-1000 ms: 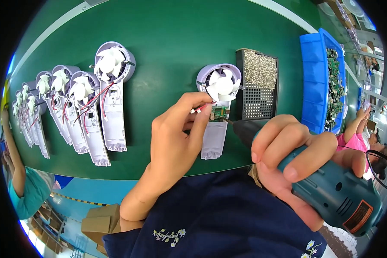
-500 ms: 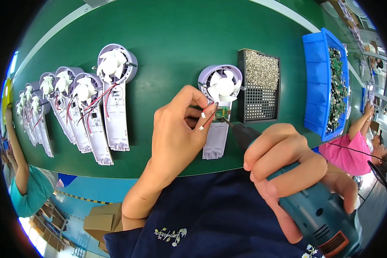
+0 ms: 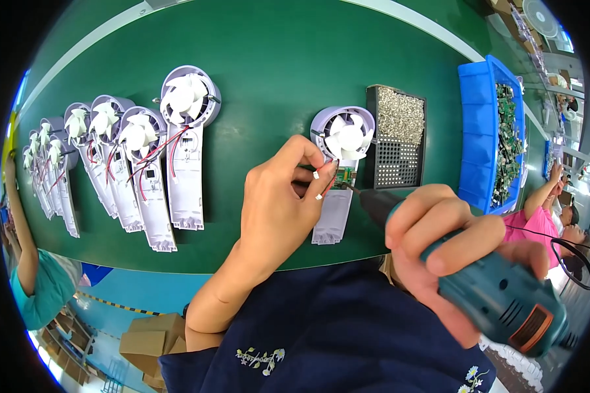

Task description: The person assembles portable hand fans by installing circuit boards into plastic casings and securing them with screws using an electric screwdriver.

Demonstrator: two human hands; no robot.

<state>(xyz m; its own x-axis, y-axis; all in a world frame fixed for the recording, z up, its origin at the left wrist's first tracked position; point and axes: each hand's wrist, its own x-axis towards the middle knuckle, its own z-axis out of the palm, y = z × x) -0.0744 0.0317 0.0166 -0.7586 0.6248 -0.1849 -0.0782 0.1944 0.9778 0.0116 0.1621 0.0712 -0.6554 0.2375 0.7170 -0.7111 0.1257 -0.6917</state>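
Observation:
In front of me lies a pale lilac fan housing [image 3: 331, 217] with a white fan [image 3: 347, 135] in its round head. A small green circuit board [image 3: 345, 175] sits in the housing below the fan. My left hand [image 3: 278, 203] pinches thin red and black wires [image 3: 328, 185] beside the board, and their small white plugs stick out from the fingers. Wrapped round a teal electric screwdriver [image 3: 498, 298], my right hand [image 3: 442, 245] holds it tilted, its bit pointing at the board's right side. Whether the bit touches a screw is too small to tell.
Several similar fan housings [image 3: 187, 177] with wires lie in a row on the green table [image 3: 262, 72] at left. A black tray [image 3: 371, 137] of small metal screws stands right of the housing. Farther right is a blue bin [image 3: 478, 131] of circuit boards. Other people sit on both sides.
The view has shifted slightly. The screwdriver's body has swung a little up and to the right while its bit stays by the board. My left hand keeps its pinch on the wires.

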